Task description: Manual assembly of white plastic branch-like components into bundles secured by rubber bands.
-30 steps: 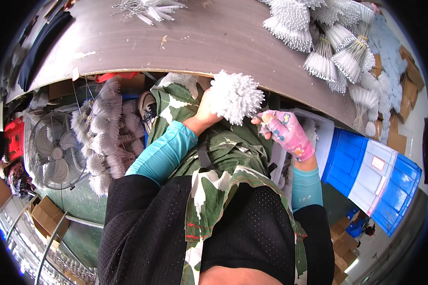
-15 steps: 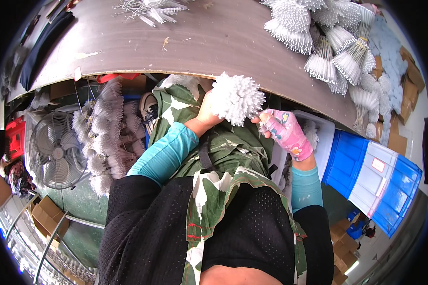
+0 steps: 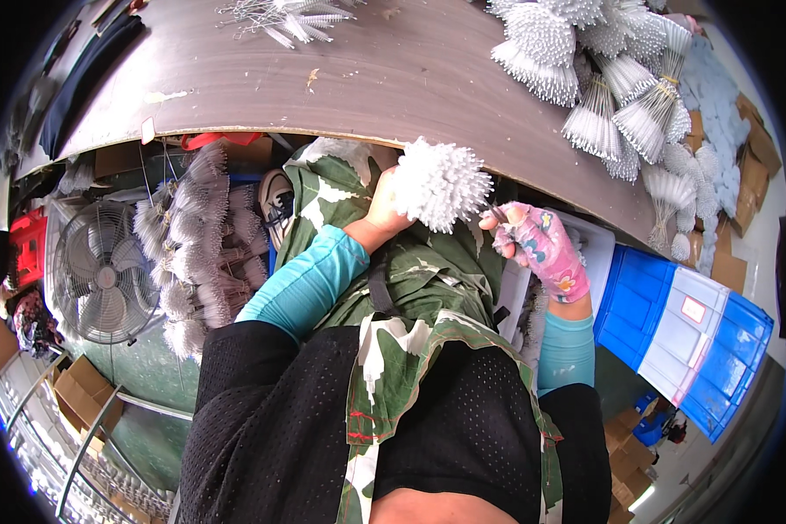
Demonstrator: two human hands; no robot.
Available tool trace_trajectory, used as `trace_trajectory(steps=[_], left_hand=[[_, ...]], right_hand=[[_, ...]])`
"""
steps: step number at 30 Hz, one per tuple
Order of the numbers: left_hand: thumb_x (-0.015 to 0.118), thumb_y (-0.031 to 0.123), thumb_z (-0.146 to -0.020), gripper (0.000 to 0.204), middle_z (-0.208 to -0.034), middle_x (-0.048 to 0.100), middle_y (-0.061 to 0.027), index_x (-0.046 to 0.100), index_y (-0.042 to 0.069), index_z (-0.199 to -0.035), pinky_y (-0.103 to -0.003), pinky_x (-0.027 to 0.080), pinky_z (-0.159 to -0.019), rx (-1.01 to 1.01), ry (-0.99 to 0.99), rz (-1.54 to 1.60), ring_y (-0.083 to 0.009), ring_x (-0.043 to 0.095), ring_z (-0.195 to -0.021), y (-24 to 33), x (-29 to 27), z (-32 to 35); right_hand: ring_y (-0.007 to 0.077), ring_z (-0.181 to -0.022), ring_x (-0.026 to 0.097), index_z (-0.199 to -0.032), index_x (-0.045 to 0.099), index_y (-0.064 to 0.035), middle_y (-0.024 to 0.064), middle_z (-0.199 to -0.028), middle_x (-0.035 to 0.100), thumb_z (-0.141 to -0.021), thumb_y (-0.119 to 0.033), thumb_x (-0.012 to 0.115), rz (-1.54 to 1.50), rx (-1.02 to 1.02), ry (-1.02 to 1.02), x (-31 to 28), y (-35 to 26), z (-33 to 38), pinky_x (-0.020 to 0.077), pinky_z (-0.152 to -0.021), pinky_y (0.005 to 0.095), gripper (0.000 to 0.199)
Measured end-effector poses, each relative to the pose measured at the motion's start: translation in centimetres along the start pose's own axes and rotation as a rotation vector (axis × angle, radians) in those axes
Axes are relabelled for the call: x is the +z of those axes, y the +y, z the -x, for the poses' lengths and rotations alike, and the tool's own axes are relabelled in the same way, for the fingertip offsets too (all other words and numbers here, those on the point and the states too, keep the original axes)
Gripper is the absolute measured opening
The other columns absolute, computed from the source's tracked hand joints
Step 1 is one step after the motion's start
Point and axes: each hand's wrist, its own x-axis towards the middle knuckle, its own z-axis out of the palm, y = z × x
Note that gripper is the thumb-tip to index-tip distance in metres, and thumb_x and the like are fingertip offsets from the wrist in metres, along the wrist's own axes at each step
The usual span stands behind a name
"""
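Observation:
My left hand [image 3: 388, 203] is closed around a thick bundle of small white-bristled wire brushes [image 3: 444, 185]. Their bristle ends fan out into a round head just in front of the table edge, while the lower part of the bundle is hidden by the hand. Just right of this bundle, and apart from it, is my right hand [image 3: 537, 244] in a pink flowered glove with bare fingertips. Its fingers are curled together, and whatever they may pinch is too small to make out. A green camouflage apron [image 3: 437, 271] covers my lap below both hands.
Across the brown table [image 3: 393, 79], several tied brush bundles [image 3: 603, 87] lie far right and loose brushes [image 3: 293, 17] at the far edge. A fan [image 3: 105, 278] and hanging brush bundles [image 3: 203, 236] stand left. Blue and white crates [image 3: 686, 332] are at right.
My right hand has drawn away to the right from the brush bundle, fingers still curled. The left hand keeps its hold, and the bundle has barely shifted.

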Motion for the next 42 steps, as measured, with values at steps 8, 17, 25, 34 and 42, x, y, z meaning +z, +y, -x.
trace_trajectory(steps=[8,17,25,34,42], left_hand=[[0.063,0.01,-0.079,0.03,-0.105,0.065,-0.0092,0.061,0.0,-0.108,-0.032,0.048,-0.084,-0.002,0.051,-0.053,-0.0188,0.062,-0.096,3.4,-0.4,-0.7],[0.064,0.011,-0.08,0.036,-0.109,0.064,-0.0103,0.059,0.001,-0.114,-0.032,0.047,-0.088,-0.043,0.017,0.006,-0.0203,0.061,-0.101,4.0,-0.5,-0.8],[0.064,0.011,-0.08,0.036,-0.11,0.064,-0.0104,0.058,0.0,-0.114,-0.032,0.047,-0.089,-0.183,0.057,0.42,-0.0208,0.06,-0.103,0.8,0.4,-0.4],[0.064,0.008,-0.082,0.039,-0.115,0.061,-0.0103,0.055,0.001,-0.119,-0.032,0.046,-0.092,0.066,-0.017,-0.139,-0.0199,0.059,-0.106,3.9,-0.8,-1.0],[0.065,0.007,-0.082,0.04,-0.115,0.06,-0.009,0.053,0.001,-0.12,-0.032,0.045,-0.092,-0.028,0.006,0.069,-0.0179,0.057,-0.105,4.0,-0.6,-0.9]], right_hand=[[0.0039,-0.052,0.044,-0.088,0.066,-0.0009,-0.0018,-0.06,0.052,-0.096,-0.03,0.049,0.111,-0.003,0.018,-1.0,-3.0,-1.0,0.0309,-0.048,0.0181,0.035],[0.0056,-0.052,0.046,-0.088,0.063,0.0008,0.0014,-0.064,0.056,-0.096,-0.029,0.049,0.076,-0.008,0.052,-1.1,-1.9,-1.3,0.0348,-0.048,0.0192,0.034],[0.0112,-0.052,0.05,-0.077,0.065,0.001,0.0057,-0.055,0.053,-0.089,-0.033,0.057,0.609,0.033,-0.041,-1.9,-5.0,-3.6,0.0423,-0.054,0.0304,0.036],[0.0101,-0.054,0.05,-0.076,0.062,-0.0001,0.0032,-0.064,0.059,-0.087,-0.037,0.057,0.829,0.032,-0.101,-1.8,-5.5,-4.9,0.0422,-0.053,0.0272,0.039],[0.0097,-0.052,0.049,-0.072,0.062,-0.0016,0.0024,-0.062,0.057,-0.087,-0.037,0.058,0.851,0.005,-0.102,-1.5,-5.6,-5.3,0.0408,-0.052,0.0274,0.039]])
